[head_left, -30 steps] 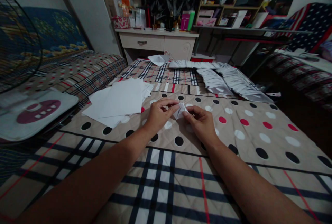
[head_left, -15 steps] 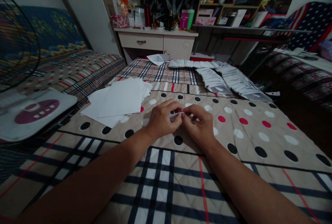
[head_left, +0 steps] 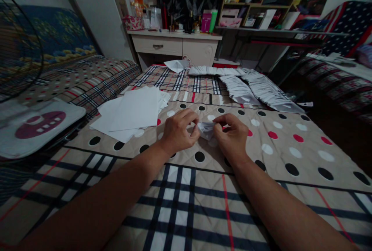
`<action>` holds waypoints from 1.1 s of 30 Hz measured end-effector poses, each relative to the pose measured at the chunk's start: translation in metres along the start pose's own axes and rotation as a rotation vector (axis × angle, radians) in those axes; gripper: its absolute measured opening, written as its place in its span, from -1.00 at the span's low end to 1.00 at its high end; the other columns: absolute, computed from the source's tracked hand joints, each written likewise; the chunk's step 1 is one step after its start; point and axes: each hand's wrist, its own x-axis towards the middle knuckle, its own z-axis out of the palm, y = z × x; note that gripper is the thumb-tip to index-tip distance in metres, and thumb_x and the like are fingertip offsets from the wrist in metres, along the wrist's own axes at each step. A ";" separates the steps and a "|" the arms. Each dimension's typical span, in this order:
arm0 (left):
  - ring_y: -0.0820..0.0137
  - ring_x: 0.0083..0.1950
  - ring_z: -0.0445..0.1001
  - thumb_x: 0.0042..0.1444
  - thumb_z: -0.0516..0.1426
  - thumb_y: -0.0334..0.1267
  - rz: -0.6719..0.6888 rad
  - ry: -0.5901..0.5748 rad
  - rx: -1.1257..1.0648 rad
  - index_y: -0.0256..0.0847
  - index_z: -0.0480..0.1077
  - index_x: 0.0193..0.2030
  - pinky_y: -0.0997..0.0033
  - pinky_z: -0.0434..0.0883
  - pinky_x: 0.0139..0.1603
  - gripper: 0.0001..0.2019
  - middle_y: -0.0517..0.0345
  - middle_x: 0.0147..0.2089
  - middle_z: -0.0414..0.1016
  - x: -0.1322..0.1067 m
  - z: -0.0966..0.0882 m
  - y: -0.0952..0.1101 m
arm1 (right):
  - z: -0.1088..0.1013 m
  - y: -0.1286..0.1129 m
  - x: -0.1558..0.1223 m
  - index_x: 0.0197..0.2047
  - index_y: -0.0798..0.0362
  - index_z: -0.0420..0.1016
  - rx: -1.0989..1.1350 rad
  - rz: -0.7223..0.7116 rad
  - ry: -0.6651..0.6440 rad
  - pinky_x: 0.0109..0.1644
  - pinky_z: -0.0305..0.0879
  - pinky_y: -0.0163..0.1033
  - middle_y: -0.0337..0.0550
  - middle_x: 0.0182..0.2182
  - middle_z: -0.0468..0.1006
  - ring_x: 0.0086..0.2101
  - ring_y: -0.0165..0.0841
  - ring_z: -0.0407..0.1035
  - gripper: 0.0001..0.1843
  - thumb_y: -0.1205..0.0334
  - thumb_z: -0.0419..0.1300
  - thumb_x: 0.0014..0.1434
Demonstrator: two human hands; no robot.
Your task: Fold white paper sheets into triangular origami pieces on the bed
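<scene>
A small piece of folded white paper [head_left: 206, 129] is held between my two hands, just above the dotted bedspread [head_left: 273, 162]. My left hand [head_left: 180, 130] pinches its left edge with thumb and fingertips. On the other side, my right hand [head_left: 231, 134] pinches the right edge, its fingers partly covering the paper. To the left lies a loose pile of flat white sheets [head_left: 135, 109]. Long rows of folded white papers [head_left: 264, 88], packed close together, lie farther off at the right.
A single folded paper [head_left: 176, 66] rests at the bed's far edge. Beyond it stands a white dresser [head_left: 158, 45] crowded with bottles and boxes. At the left are a white plastic-wrapped item [head_left: 43, 127] and a wire fan guard [head_left: 42, 49].
My hands have moved apart, the right one shifting to the right. The folded paper between them now shows more of its surface, where before only a thin edge was visible.
</scene>
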 end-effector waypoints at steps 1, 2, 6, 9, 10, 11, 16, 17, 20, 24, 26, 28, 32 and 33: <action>0.36 -0.23 0.39 -0.04 0.09 -0.42 0.009 -0.007 0.000 -0.19 0.30 -0.35 0.39 0.35 -0.25 -0.90 0.13 -0.30 0.40 0.000 0.000 0.000 | 0.000 0.001 0.001 -0.44 0.04 0.50 0.006 0.019 0.019 -0.44 0.25 -0.30 -0.26 -0.51 0.49 -0.50 -0.40 0.34 -0.85 0.41 0.12 -0.04; 0.34 -0.20 0.40 -0.02 0.10 -0.42 0.022 -0.017 -0.002 -0.19 0.32 -0.32 0.37 0.36 -0.21 -0.90 0.11 -0.27 0.41 0.000 0.000 0.000 | 0.000 0.002 0.001 -0.43 0.04 0.50 0.011 0.033 0.028 -0.46 0.25 -0.31 -0.26 -0.52 0.49 -0.50 -0.40 0.34 -0.85 0.41 0.12 -0.04; 0.29 -0.02 0.40 0.06 0.13 -0.33 0.083 -0.070 -0.022 -0.18 0.38 -0.06 0.28 0.39 -0.02 -0.73 0.02 -0.05 0.42 0.000 -0.001 0.005 | 0.001 0.002 0.002 -0.41 0.05 0.51 0.036 0.028 0.013 -0.48 0.25 -0.32 -0.25 -0.49 0.50 -0.49 -0.40 0.34 -0.84 0.41 0.12 -0.02; 0.28 0.02 0.39 0.08 0.17 -0.24 0.139 -0.102 -0.025 -0.13 0.40 0.02 0.25 0.39 0.01 -0.67 0.02 0.05 0.39 0.001 -0.002 0.007 | 0.001 0.002 0.002 -0.39 0.05 0.51 0.034 0.015 0.010 -0.46 0.27 -0.32 -0.24 -0.47 0.51 -0.48 -0.40 0.35 -0.84 0.41 0.12 -0.01; 0.27 0.02 0.39 0.08 0.17 -0.23 0.153 -0.106 -0.020 -0.14 0.41 -0.01 0.25 0.38 0.01 -0.70 0.02 0.05 0.39 0.000 -0.002 0.007 | 0.001 0.002 0.002 -0.39 0.05 0.51 0.029 0.013 0.007 -0.45 0.27 -0.32 -0.24 -0.47 0.51 -0.48 -0.40 0.35 -0.84 0.41 0.12 -0.01; 0.27 0.02 0.39 0.09 0.17 -0.22 0.160 -0.105 -0.011 -0.15 0.42 -0.05 0.25 0.38 0.00 -0.73 0.02 0.04 0.40 0.000 -0.002 0.007 | 0.000 0.002 0.002 -0.39 0.05 0.51 0.024 0.014 0.005 -0.45 0.28 -0.31 -0.23 -0.46 0.52 -0.48 -0.40 0.35 -0.84 0.41 0.12 -0.02; 0.31 -0.12 0.40 0.13 0.16 -0.15 0.143 -0.085 0.048 -0.22 0.43 -0.40 0.28 0.36 -0.12 -0.81 0.04 -0.13 0.43 0.000 -0.001 0.002 | -0.001 0.006 0.006 -0.41 0.06 0.50 0.010 0.069 0.031 -0.44 0.26 -0.30 -0.23 -0.49 0.51 -0.50 -0.40 0.33 -0.84 0.41 0.11 -0.03; 0.31 -0.13 0.39 0.14 0.15 -0.13 0.144 -0.099 0.060 -0.22 0.42 -0.44 0.29 0.35 -0.13 -0.78 0.05 -0.15 0.43 0.000 0.000 0.001 | -0.001 0.008 0.007 -0.41 0.06 0.50 0.008 0.080 0.037 -0.43 0.26 -0.30 -0.23 -0.50 0.51 -0.50 -0.40 0.33 -0.84 0.41 0.10 -0.04; 0.30 -0.12 0.40 0.13 0.17 -0.06 0.144 -0.191 0.100 -0.21 0.45 -0.41 0.29 0.35 -0.14 -0.74 0.08 -0.17 0.44 -0.002 0.003 0.000 | -0.001 0.010 0.007 -0.42 0.07 0.47 -0.008 0.089 0.000 -0.41 0.24 -0.30 -0.23 -0.49 0.50 -0.49 -0.40 0.33 -0.85 0.42 0.10 -0.07; 0.31 -0.09 0.42 0.13 0.20 -0.08 0.141 -0.296 0.148 -0.18 0.48 -0.30 0.31 0.37 -0.15 -0.80 0.11 -0.12 0.46 -0.002 0.004 -0.002 | -0.001 0.013 0.007 -0.33 0.06 0.49 -0.087 0.062 -0.134 -0.37 0.23 -0.28 -0.20 -0.38 0.54 -0.48 -0.40 0.34 -0.83 0.34 0.13 -0.04; 0.31 -0.08 0.42 0.16 0.18 -0.10 0.159 -0.308 0.181 -0.19 0.48 -0.32 0.31 0.37 -0.15 -0.80 0.11 -0.10 0.47 -0.001 0.002 -0.005 | -0.001 0.016 0.008 -0.33 0.05 0.51 -0.124 0.072 -0.164 -0.36 0.21 -0.27 -0.20 -0.41 0.54 -0.49 -0.39 0.34 -0.83 0.31 0.13 -0.03; 0.29 -0.06 0.42 0.15 0.19 -0.12 0.173 -0.296 0.233 -0.21 0.49 -0.33 0.30 0.37 -0.15 -0.80 0.10 -0.05 0.48 0.001 -0.002 -0.008 | -0.003 0.019 0.011 -0.39 0.05 0.49 -0.164 0.126 -0.159 -0.38 0.19 -0.27 -0.21 -0.50 0.51 -0.50 -0.37 0.33 -0.86 0.30 0.13 -0.05; 0.23 -0.01 0.41 0.11 0.23 -0.22 0.157 -0.274 0.345 -0.19 0.49 -0.32 0.26 0.37 -0.17 -0.91 0.11 -0.01 0.48 0.004 -0.005 -0.015 | -0.008 0.020 0.015 -0.46 0.03 0.45 -0.290 0.233 -0.172 -0.41 0.14 -0.25 -0.21 -0.54 0.49 -0.48 -0.30 0.35 -0.93 0.26 0.15 -0.09; 0.23 -0.01 0.41 0.12 0.22 -0.26 0.146 -0.279 0.356 -0.18 0.49 -0.31 0.26 0.37 -0.18 -0.94 0.12 -0.02 0.48 0.004 -0.005 -0.016 | -0.008 0.019 0.015 -0.46 0.02 0.44 -0.310 0.241 -0.184 -0.41 0.14 -0.25 -0.21 -0.53 0.50 -0.46 -0.29 0.36 -0.93 0.26 0.15 -0.09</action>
